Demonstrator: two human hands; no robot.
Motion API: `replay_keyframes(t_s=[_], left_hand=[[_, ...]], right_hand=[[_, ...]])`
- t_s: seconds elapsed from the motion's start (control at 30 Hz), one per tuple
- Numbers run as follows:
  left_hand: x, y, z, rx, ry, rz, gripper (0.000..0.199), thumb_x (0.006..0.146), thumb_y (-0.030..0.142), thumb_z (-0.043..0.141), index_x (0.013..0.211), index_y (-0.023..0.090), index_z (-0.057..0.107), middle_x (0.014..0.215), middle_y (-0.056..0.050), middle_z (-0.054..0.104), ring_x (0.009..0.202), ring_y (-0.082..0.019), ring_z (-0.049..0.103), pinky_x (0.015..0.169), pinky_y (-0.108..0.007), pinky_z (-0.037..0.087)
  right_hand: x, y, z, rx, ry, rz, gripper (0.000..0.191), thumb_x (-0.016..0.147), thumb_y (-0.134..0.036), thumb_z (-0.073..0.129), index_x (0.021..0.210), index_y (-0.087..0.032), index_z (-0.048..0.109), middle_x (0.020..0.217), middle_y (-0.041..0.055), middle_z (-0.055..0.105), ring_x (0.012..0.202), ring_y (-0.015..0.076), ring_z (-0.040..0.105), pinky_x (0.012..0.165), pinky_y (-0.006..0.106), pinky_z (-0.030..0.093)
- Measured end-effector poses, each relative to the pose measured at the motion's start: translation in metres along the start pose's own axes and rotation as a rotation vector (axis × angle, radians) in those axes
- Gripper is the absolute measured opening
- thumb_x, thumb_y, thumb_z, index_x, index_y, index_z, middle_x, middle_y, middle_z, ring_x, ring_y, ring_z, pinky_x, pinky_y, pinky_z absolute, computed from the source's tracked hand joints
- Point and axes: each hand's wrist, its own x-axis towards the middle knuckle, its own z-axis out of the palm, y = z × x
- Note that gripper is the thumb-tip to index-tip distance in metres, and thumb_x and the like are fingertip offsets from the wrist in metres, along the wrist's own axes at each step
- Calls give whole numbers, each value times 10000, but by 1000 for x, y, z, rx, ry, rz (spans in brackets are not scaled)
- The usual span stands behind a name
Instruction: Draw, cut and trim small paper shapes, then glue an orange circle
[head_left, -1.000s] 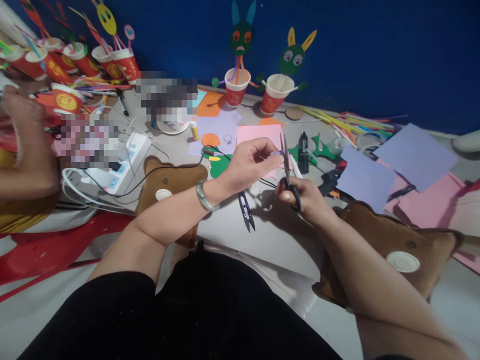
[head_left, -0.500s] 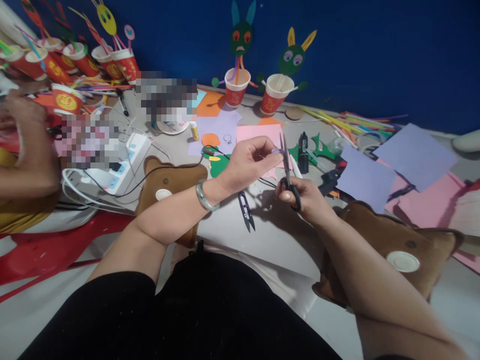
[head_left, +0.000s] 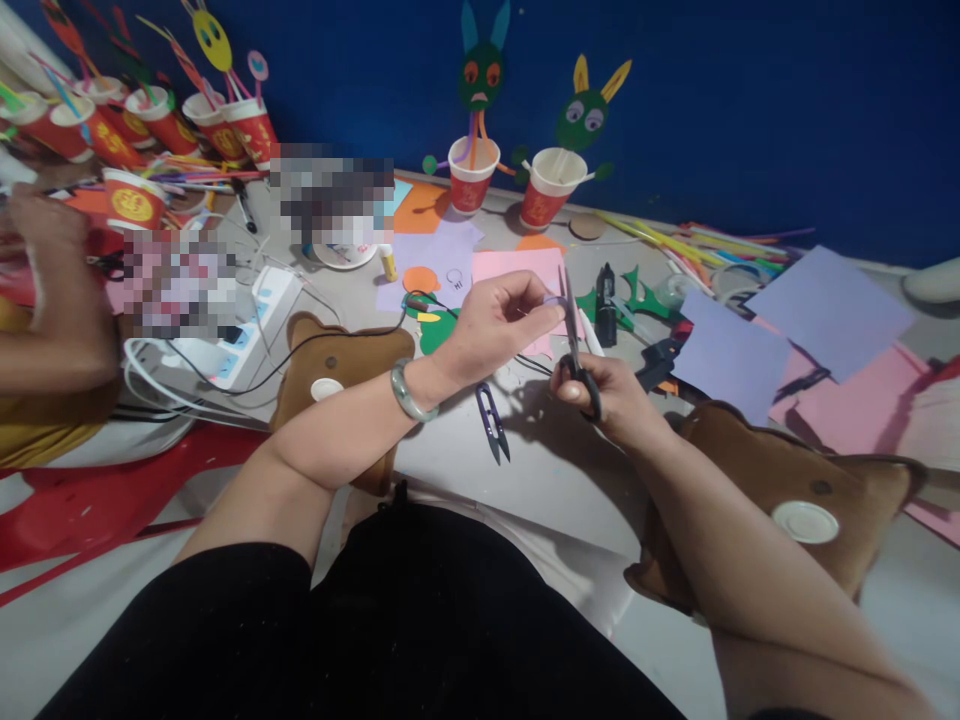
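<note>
My left hand (head_left: pixel 499 315) pinches a small piece of purple paper (head_left: pixel 556 300) between thumb and fingertips; most of the piece is hidden by the fingers. Black-handled scissors (head_left: pixel 572 320) are gripped in my right hand (head_left: pixel 611 395), blades pointing up and slightly apart, right beside the paper. Below the hands a pair of thread snips (head_left: pixel 493 425) lies on the white table (head_left: pixel 547 480). Behind my left hand are a pink sheet (head_left: pixel 510 265) and green paper cutouts (head_left: pixel 441 332). A black marker (head_left: pixel 606 305) lies beyond the scissors.
Two red paper cups (head_left: pixel 474 178) with green paper figures stand at the blue wall. Brown cushions (head_left: pixel 750 480) lie under both my forearms. Purple sheets (head_left: pixel 832 310) and straws (head_left: pixel 697 250) are to the right. A power strip (head_left: pixel 259 325) and another person's arm (head_left: pixel 56 290) are on the left.
My hands, the purple paper and the scissors stay almost in place. The other person's hand at the left has shifted slightly.
</note>
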Motion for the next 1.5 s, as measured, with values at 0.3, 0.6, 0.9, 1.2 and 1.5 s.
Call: replay_keyframes(t_s=[0.3,0.6,0.9,1.2,1.5], left_hand=[[1,2,0,0,9,6,427,787,417,902,683,172,568,681,50,534,627,-56,509,580,-220,420],[0,4,0,7,30,-2,444,784,438,906,685,177,561,684,48,522,635,-60,489,590,-234,408],[0,2,0,16,31,13,441,795,446,896,687,182,560,693,43,519,641,-67,480,596,-246,403],[1,5,0,9,33,1,415,795,374,906,688,177,556,695,41,515,650,-64,481,602,-248,404],[1,5,-1,3,42,14,410,796,399,902,698,177,572,692,44,534,646,-62,493,601,-243,413]], right_hand=[[2,2,0,-8,-7,-21,667,638,-804,853,614,-226,521,569,-17,457,580,133,376,569,318,285],[2,3,-1,-41,-12,-24,650,677,-803,826,617,-235,516,575,-9,436,569,139,363,551,329,290],[1,-1,1,-13,-6,-3,676,623,-816,855,604,-231,518,554,-15,444,576,139,363,556,312,287],[1,-3,1,-34,9,-10,689,620,-835,846,586,-233,511,546,-11,453,573,142,376,545,312,302],[1,0,0,-35,3,-6,655,649,-792,853,597,-233,514,574,-8,444,585,145,374,561,317,304]])
